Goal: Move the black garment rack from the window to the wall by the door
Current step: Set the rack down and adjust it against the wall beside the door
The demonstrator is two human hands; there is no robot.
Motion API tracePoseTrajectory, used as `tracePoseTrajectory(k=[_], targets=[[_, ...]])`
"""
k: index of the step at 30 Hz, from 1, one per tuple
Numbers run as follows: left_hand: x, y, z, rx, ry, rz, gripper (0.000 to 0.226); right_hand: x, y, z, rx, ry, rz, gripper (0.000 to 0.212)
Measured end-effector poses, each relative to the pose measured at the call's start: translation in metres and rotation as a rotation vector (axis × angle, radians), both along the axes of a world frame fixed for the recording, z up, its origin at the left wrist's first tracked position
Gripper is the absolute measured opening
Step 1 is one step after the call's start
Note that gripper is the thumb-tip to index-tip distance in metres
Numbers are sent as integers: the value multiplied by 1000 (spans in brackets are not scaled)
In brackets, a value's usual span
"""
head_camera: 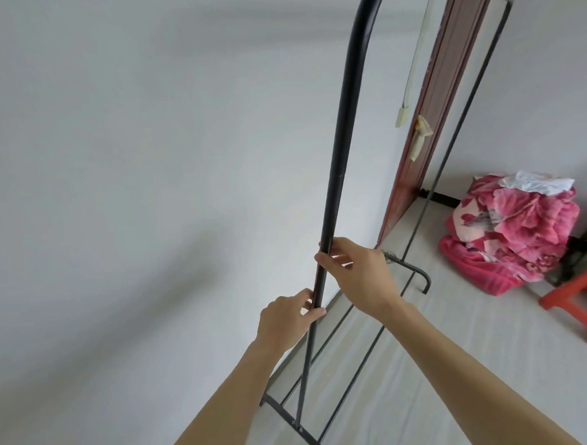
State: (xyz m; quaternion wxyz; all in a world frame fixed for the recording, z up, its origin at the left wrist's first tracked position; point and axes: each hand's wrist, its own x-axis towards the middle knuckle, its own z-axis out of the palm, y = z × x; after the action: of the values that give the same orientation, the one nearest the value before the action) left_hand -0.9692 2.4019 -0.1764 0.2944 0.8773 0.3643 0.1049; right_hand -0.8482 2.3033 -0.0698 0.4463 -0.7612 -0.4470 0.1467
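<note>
Gripping the near upright of the black rack (341, 147), the left hand (288, 317) sits below the right hand (357, 270), beside the white wall (133, 161).

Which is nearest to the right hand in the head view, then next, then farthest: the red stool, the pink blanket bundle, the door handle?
From the right hand:
1. Door handle, above it on the door.
2. Pink blanket bundle, on the floor to the right.
3. Red stool, at the right edge.
</note>
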Motion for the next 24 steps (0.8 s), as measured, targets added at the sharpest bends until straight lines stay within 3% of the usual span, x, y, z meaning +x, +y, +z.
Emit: tracePoseTrajectory(k=[6, 15, 17, 19, 24], targets=[[-2, 0, 13, 255, 109, 55, 38, -9, 12, 10, -49, -22, 9, 21], [-20, 51, 65, 79, 316, -130, 21, -23, 7, 14, -127, -80, -107, 25], [-27, 74, 96, 115, 212, -99, 13, -24, 4, 15, -130, -78, -143, 26], [-30, 87, 133, 95, -5, -111, 16, -33, 5, 15, -126, -75, -188, 27], [-22, 73, 230, -114, -531, -285, 34, -55, 14, 11, -100, -111, -338, 25]])
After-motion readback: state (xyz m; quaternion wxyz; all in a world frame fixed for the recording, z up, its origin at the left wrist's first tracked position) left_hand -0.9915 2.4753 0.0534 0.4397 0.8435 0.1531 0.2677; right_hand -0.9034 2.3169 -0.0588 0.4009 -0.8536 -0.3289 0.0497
